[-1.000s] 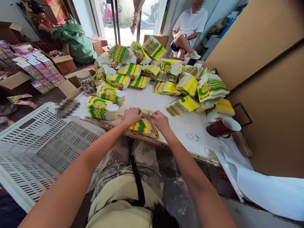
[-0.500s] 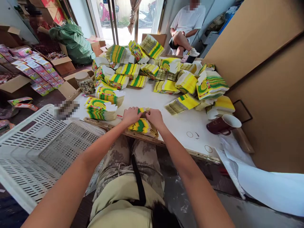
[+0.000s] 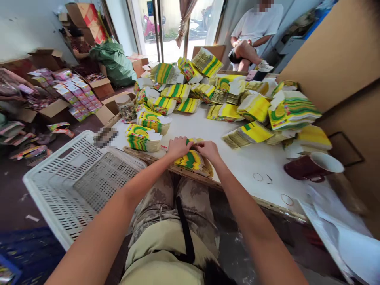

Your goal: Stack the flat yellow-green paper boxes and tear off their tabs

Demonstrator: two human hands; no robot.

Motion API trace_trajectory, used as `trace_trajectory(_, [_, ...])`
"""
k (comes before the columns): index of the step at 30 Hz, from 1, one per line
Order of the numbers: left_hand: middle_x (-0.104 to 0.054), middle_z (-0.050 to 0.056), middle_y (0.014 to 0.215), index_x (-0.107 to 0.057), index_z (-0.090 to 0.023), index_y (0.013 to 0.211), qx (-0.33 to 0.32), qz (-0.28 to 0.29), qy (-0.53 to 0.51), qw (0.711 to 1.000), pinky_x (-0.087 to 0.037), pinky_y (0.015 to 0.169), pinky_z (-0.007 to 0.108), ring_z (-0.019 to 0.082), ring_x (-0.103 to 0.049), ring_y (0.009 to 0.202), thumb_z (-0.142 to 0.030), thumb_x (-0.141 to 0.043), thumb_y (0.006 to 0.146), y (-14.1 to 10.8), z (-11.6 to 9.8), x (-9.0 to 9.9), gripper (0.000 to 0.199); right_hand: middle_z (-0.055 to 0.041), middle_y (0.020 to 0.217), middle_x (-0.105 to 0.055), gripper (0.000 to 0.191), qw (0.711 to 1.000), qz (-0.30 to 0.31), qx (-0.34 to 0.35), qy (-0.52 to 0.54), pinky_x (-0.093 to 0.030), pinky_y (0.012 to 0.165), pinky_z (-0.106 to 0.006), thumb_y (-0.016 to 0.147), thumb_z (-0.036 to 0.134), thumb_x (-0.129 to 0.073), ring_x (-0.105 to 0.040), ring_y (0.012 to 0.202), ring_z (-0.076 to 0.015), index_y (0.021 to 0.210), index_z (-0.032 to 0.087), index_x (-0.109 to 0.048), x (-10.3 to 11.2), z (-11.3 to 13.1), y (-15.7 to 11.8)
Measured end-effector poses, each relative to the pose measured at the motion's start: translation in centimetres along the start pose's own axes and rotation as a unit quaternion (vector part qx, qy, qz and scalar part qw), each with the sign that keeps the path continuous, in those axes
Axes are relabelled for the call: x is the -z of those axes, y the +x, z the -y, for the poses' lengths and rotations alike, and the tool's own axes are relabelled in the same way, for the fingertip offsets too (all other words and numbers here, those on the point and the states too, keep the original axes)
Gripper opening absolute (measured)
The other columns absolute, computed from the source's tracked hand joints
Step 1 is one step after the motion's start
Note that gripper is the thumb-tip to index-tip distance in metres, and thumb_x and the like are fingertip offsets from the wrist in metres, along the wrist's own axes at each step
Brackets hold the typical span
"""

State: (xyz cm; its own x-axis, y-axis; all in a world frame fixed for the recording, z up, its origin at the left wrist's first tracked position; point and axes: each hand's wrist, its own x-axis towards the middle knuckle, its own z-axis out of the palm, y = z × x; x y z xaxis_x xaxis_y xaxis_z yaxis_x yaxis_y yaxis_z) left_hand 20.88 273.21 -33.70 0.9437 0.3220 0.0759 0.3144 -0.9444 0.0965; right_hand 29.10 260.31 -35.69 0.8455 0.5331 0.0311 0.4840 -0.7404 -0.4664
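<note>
A stack of flat yellow-and-green printed cartons lies at the table's near edge, in front of my body. My left hand is closed over the far left of this stack, its fingers curled and pressed together. Close beside it, my right hand is bent inward, with thumb and fingers pinched at a carton's edge. Both hands meet on the same yellow-and-green piece, and the fingertips are partly hidden. To the left stands another carton stack with white flaps.
Many carton bundles cover the far side of the white table. A dark red mug and rubber bands are at right. A white plastic basket and a jar are at left. One person sits beyond.
The camera view has turned left, so everything appears shifted to the right. Both hands stay at the same carton stack, with only slight finger movement.
</note>
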Motion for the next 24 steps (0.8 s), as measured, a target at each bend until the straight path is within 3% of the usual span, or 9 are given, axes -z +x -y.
trace_trajectory(5, [-0.065,0.012,0.123,-0.059,-0.018,0.118,0.024,0.017,-0.019,0.999,-0.044,0.093,0.044,0.029,-0.058,0.114,-0.053,-0.033,0.096,0.5,-0.1,0.1,0.048,-0.0062,0.099,-0.076,0.034,0.998,-0.019,0.051,-0.022,-0.043,0.074,-0.026,0.087,0.020,-0.047,-0.065,0.087,-0.0185,0.103,0.021,-0.076,0.3,-2.0,0.1])
trace_trajectory(8, [-0.064,0.013,0.124,-0.059,-0.018,0.119,0.030,0.041,-0.024,0.998,-0.044,0.092,0.044,0.030,-0.058,0.114,-0.053,-0.033,0.095,0.8,-0.1,0.4,0.050,-0.0026,0.093,-0.076,0.030,0.992,0.059,0.113,0.022,-0.044,0.074,-0.025,0.084,0.019,-0.049,-0.064,0.083,-0.0172,0.097,0.019,-0.077,1.0,-3.1,-0.4])
trace_trajectory(11, [-0.065,0.013,0.123,-0.060,-0.019,0.118,0.020,0.035,-0.012,0.999,-0.044,0.091,0.044,0.030,-0.059,0.113,-0.051,-0.031,0.096,0.9,0.0,0.6,0.048,0.0016,0.088,-0.075,0.027,0.967,0.169,0.174,0.082,-0.045,0.077,-0.023,0.083,0.018,-0.051,-0.063,0.083,-0.0157,0.092,0.019,-0.076,1.9,-3.9,-1.0])
trace_trajectory(13, [-0.065,0.013,0.121,-0.060,-0.019,0.117,0.005,0.025,-0.001,1.000,-0.044,0.091,0.043,0.029,-0.058,0.112,-0.050,-0.031,0.097,0.8,-0.1,0.6,0.047,0.0018,0.090,-0.074,0.026,0.961,0.195,0.176,0.090,-0.045,0.078,-0.023,0.086,0.021,-0.051,-0.062,0.084,-0.0155,0.095,0.019,-0.076,2.4,-4.1,-1.1])
trace_trajectory(14, [-0.066,0.012,0.121,-0.060,-0.019,0.116,-0.001,0.022,0.003,1.000,-0.044,0.091,0.043,0.029,-0.058,0.112,-0.050,-0.031,0.097,0.7,-0.1,0.6,0.047,0.0010,0.091,-0.074,0.026,0.967,0.178,0.165,0.083,-0.045,0.079,-0.023,0.088,0.023,-0.051,-0.063,0.084,-0.0157,0.099,0.019,-0.075,2.5,-4.0,-1.2])
trace_trajectory(19, [-0.066,0.012,0.120,-0.060,-0.020,0.116,-0.014,0.011,0.015,1.000,-0.044,0.091,0.042,0.029,-0.059,0.112,-0.050,-0.031,0.098,0.5,0.0,0.4,0.045,-0.0074,0.110,-0.070,0.034,0.994,-0.033,0.104,-0.016,-0.043,0.084,-0.025,0.094,0.022,-0.048,-0.062,0.095,-0.0178,0.121,0.021,-0.068,2.0,-2.9,-0.9])
trace_trajectory(24, [-0.066,0.012,0.119,-0.060,-0.020,0.116,-0.005,0.011,0.014,1.000,-0.043,0.091,0.042,0.029,-0.059,0.111,-0.051,-0.031,0.098,0.6,-0.1,0.3,0.046,-0.0074,0.109,-0.064,0.029,0.989,-0.045,0.099,-0.105,-0.042,0.072,-0.025,0.095,0.027,-0.048,-0.060,0.093,-0.0177,0.111,0.025,-0.072,1.5,-2.2,-1.4])
